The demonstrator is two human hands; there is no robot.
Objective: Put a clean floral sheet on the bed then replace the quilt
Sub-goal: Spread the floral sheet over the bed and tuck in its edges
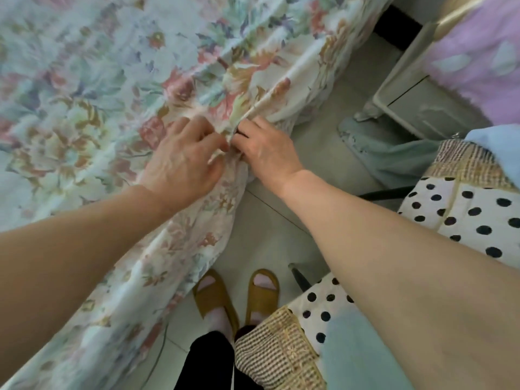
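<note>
The floral sheet [92, 88], pale with pink, green and tan flowers, covers the bed across the left and top and hangs over its side to the floor. At the bed's corner the cloth is bunched into a fold. My left hand [183, 156] pinches that fold from the left. My right hand [264, 150] grips the same fold from the right, fingers curled into the cloth. The two hands nearly touch. A quilt [461, 209] of polka-dot, woven tan and pale blue patches lies at the right, partly behind my right forearm.
Pale floor tiles [270, 229] run between bed and quilt, where my feet stand in yellow slippers [239, 296]. A white cabinet [416, 102] with a pink cloth [478, 57] stands at top right. Green fabric [388, 156] lies on the floor by it.
</note>
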